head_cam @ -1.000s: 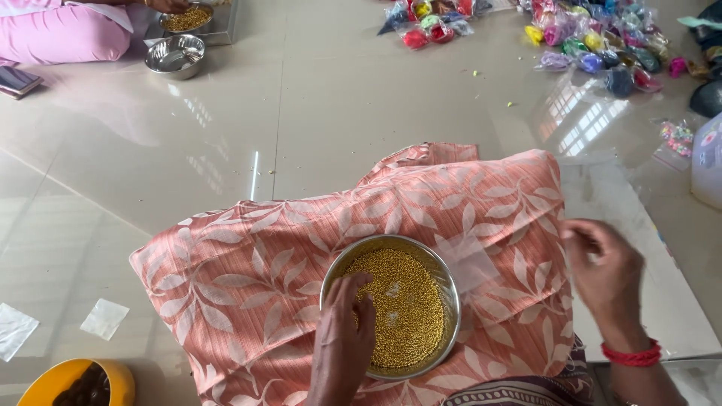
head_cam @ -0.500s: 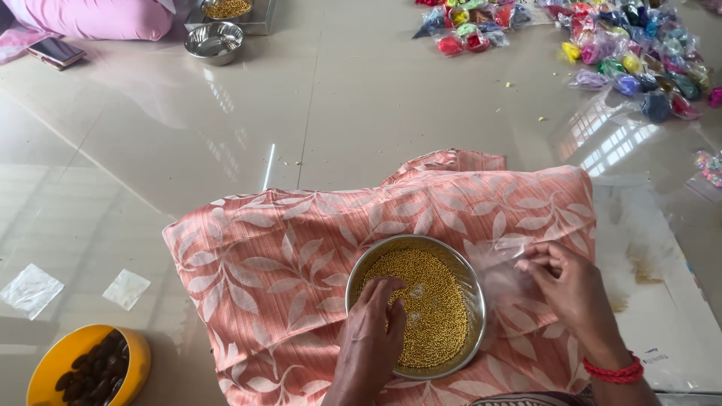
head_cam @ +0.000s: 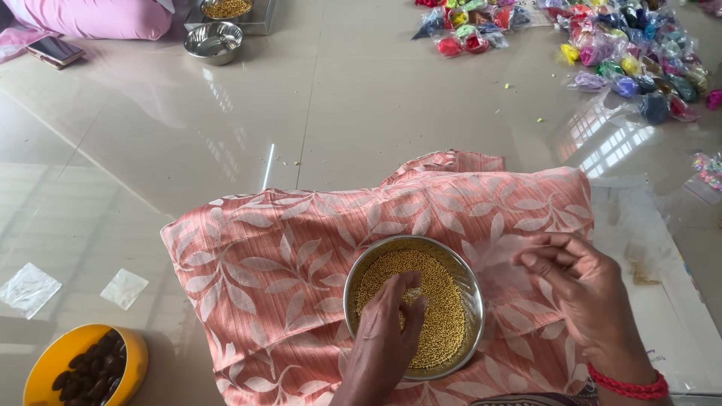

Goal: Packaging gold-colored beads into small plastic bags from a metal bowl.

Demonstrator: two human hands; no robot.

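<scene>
Reaching into the steel bowl at lower centre of the frame, the left hand has its fingertips bunched together down among the small yellow beads, apparently pinching some, though how many it has hold of cannot be told. The bowl looks nearly full, so by the look of it most of the picking is left to do. The right hand, just to the right of the bowl, has thumb and fingers loosely curled around a clear plastic pouch lying on the peach leaf-patterned cloth; the pouch seems empty. Finished coloured packets lie at upper right, a yellow bowl of dark pieces at lower left.
</scene>
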